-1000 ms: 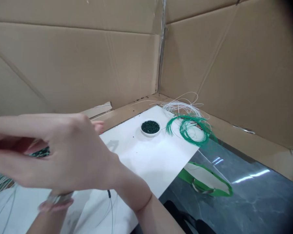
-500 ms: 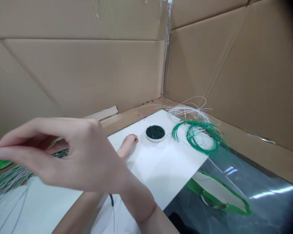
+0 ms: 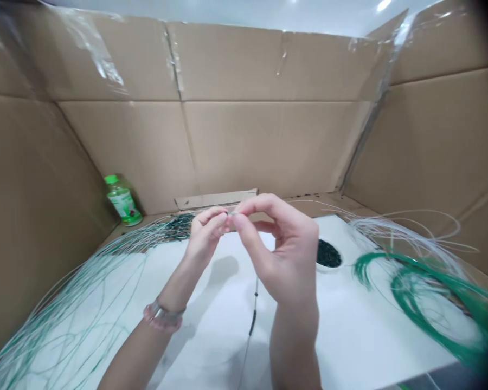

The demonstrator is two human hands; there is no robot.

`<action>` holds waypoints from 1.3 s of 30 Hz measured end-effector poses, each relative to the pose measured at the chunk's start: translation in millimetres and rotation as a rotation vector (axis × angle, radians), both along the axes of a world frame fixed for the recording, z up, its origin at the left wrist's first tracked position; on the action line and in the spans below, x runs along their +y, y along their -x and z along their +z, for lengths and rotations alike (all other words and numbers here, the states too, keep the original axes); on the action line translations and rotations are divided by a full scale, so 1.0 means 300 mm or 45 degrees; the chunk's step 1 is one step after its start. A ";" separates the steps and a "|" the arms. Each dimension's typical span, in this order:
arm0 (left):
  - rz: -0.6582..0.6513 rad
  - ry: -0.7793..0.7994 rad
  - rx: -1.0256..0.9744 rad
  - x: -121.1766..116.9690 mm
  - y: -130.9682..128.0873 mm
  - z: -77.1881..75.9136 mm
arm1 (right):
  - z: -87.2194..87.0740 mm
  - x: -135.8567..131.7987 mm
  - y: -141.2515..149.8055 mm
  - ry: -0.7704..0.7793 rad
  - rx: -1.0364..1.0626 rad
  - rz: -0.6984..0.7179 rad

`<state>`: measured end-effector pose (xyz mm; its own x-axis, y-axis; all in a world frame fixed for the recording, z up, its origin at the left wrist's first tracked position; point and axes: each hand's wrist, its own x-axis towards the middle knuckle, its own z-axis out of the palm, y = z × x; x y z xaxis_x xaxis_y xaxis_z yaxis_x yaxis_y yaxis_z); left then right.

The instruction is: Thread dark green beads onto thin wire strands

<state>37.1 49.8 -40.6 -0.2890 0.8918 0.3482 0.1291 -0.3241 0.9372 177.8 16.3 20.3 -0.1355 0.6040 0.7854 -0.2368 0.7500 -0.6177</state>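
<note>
In the middle of the head view, my two hands meet fingertip to fingertip above the white board (image 3: 223,336). My left hand (image 3: 203,238), with a bracelet (image 3: 164,317) at its wrist, pinches a tiny dark bead (image 3: 226,213). Thumb and forefinger of my right hand (image 3: 284,249) are closed on the end of a thin pale string. Below them hangs a string carrying a short row of dark beads (image 3: 252,323) and one separate bead higher up. A white dish of dark green beads (image 3: 328,253) is partly hidden behind my right hand.
Strung green and white strands (image 3: 101,287) spread over the left side, with a dark beaded bunch (image 3: 179,226) behind. A green bottle (image 3: 123,201) stands back left. Coils of white string (image 3: 406,233) and green string (image 3: 394,287) lie right. Cardboard walls (image 3: 268,146) enclose the back and sides.
My left hand has come from beside the bead dish to my right hand's fingertips. The view has swung left and up, bringing the bottle and left wall into sight.
</note>
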 end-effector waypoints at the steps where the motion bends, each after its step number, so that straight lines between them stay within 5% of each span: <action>1: 0.027 -0.053 -0.085 -0.045 0.020 0.027 | -0.001 -0.009 0.008 -0.024 -0.019 -0.009; 8: -0.230 -0.444 -0.630 -0.229 0.040 0.121 | -0.019 -0.054 0.086 -0.146 -0.126 0.050; 18: -0.448 -0.488 -0.631 -0.256 0.032 0.136 | -0.028 -0.074 0.119 -0.316 -0.136 -0.116; 39: -0.348 -0.552 -0.402 -0.250 0.052 0.100 | -0.029 -0.070 0.119 -0.339 -0.168 -0.157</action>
<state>21.4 -25.1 -10.5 -0.2177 0.7444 0.6313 -0.2762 -0.6673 0.6916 141.9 -4.6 11.6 -0.1853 0.3979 0.8985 -0.0652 0.9074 -0.4153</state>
